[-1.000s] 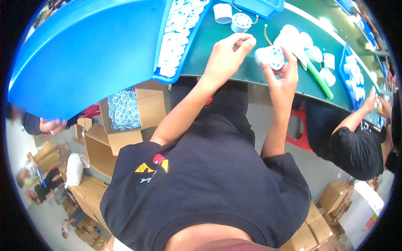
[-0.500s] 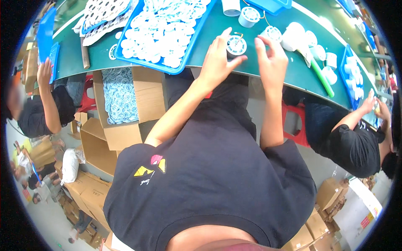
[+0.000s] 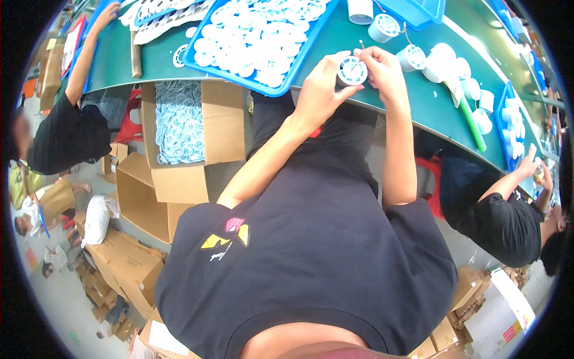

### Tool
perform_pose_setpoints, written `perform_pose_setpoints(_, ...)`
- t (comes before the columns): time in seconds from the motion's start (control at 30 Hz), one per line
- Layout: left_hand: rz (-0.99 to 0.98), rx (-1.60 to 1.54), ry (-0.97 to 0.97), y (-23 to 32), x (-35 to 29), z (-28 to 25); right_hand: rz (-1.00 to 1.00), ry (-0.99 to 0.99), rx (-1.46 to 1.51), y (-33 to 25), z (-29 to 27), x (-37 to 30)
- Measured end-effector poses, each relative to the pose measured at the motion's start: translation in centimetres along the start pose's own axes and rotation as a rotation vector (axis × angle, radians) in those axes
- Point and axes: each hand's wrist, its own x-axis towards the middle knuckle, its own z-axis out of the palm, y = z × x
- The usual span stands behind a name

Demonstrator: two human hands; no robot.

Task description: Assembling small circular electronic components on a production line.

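In my left hand (image 3: 323, 87) is a white round cup-shaped housing, its fingers and thumb wrapped around the side. A white disc with pale blue slots (image 3: 352, 70) sits on its top. My right hand (image 3: 385, 72) is closed at the far right of the rim, thumb and forefinger pinching a thin wire (image 3: 362, 43) whose end pokes up above the fingertips. Beyond my right hand stand similar housings with wires, one (image 3: 384, 27) farther off and another (image 3: 411, 58) closer. The lower side of the held housing is hidden by my left hand.
A blue tray (image 3: 272, 91) heaped with white discs lies left of my hands. Below the table edge is a cardboard box (image 3: 222, 122) of pale blue rings. White cups and a green-handled tool (image 3: 472, 122) lie at right. Co-workers sit on both sides.
My right hand has moved in to the housing, and its fingers have closed at the rim. My left hand wraps the housing more closely. The left co-worker's arm has reached farther up.
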Motion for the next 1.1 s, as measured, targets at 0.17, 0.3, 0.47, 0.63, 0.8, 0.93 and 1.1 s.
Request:
perform_pose_setpoints(0.17, -0.012, 0.115, 0.093, -0.1, 0.7, 0.6, -0.481, 0.507, -0.895, -5.9, 4.3, -2.5)
perform_pose_setpoints(0.3, 0.161, -0.011, 0.178, -2.7, 0.5, 2.8, -0.881, 0.135, -0.999, -5.0, 11.0, -2.1)
perform_pose_setpoints(0.47, 0.073, 0.128, 0.047, -3.2, 1.0, 1.6, -0.760, 0.028, -1.369, -2.2, 15.9, -0.6)
perform_pose_setpoints(0.63, 0.067, 0.171, 0.027, -2.7, 1.4, 0.9, -0.786, 0.001, -1.380, -3.0, 16.5, -1.1)
perform_pose_setpoints(0.8, 0.156, -0.123, 0.040, -3.3, 1.3, 0.7, -0.909, 0.138, -0.931, -6.1, 12.0, -3.6)
perform_pose_setpoints(0.93, -0.101, 0.118, -0.113, -2.2, 1.9, 0.3, -0.806, 0.256, -0.853, -4.1, 5.7, -4.7)
perform_pose_setpoints(1.1, -0.013, 0.063, -0.007, -2.3, 1.7, 0.3, -0.737, 0.215, -0.910, -2.9, 5.4, -4.9)
